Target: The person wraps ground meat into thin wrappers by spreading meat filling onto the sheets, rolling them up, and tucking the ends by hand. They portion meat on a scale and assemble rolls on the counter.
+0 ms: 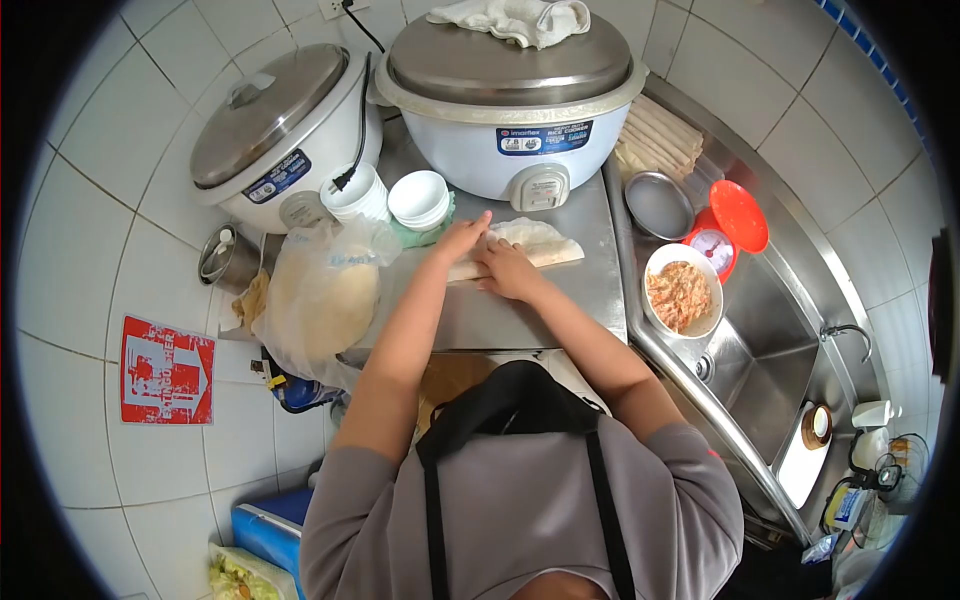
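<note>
A thin pale spring roll wrapper (545,243), folded over into a long half-round shape, lies on the steel counter in front of the large rice cooker. My left hand (462,240) rests at its left end, fingers stretched out toward the back. My right hand (512,270) bends over the near folded edge, with its fingers pressing on the wrapper. What is inside the fold is hidden. To the left of my hands, a plastic bag (365,243) covers a stack of round pale wrappers (325,300).
Two rice cookers (480,130) (270,130) stand behind, near white bowls (418,197). On the right are a bowl of orange-brown filling (680,297), a red scale (712,248), a metal pan (659,204) and several long pale rolls (662,138), beside the sink (780,345).
</note>
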Demonstrator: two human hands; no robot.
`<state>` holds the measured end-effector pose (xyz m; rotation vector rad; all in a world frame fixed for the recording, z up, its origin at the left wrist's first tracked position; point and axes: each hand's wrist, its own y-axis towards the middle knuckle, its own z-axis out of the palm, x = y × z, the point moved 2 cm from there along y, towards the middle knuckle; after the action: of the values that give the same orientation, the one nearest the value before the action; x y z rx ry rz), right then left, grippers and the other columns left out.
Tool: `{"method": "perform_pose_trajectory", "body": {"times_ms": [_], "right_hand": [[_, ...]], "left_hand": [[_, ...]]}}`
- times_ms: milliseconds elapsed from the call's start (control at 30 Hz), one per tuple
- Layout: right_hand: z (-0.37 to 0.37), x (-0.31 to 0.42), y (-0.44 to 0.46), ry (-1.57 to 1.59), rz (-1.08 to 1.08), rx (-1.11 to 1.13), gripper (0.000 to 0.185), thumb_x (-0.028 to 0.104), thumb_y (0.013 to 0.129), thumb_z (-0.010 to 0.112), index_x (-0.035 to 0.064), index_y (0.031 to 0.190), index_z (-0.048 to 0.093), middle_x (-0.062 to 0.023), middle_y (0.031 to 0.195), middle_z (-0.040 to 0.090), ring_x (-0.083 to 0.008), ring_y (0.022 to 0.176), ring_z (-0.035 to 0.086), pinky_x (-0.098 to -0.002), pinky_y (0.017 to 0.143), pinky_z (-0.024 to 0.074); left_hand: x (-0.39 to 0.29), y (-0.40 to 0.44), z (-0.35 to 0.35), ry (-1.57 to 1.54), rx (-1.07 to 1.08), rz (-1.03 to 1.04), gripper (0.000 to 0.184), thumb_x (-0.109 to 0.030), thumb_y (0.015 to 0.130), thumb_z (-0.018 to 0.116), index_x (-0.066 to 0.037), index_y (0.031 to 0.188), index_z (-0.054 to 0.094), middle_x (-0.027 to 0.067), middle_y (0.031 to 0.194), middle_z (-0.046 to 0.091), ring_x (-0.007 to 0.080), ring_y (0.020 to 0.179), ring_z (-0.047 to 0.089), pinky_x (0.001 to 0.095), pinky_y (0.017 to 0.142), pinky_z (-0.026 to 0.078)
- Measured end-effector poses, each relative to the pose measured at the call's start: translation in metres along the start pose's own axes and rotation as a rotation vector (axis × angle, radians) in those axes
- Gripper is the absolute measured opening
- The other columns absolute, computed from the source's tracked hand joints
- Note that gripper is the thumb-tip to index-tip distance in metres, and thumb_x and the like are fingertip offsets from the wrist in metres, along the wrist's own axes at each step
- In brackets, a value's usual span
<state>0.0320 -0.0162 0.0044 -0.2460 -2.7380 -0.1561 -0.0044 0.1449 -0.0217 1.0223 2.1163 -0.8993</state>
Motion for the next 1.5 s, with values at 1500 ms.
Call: {"method": "perform_pose_trajectory", "body": {"times_ms": [1500], "right_hand": [[-0.027, -0.045, -0.053, 0.087, 0.011, -0.108, 0.029, 0.01, 0.063, 0.073, 0.0044, 0.091, 0.063, -0.0081, 0.097, 0.059, -0.0282, 0.098, 0.055, -0.0377, 0.084, 0.0464]], "left_hand": [[-0.017, -0.035, 0.048, 0.217, -0.287, 0.63, 0.041, -0.032, 0.097, 0.033, -0.01, 0.107, 0.067, 0.0084, 0.106, 0.058, 0.0291, 0.095, 0.048, 0.0362, 0.09, 0.038]]}}
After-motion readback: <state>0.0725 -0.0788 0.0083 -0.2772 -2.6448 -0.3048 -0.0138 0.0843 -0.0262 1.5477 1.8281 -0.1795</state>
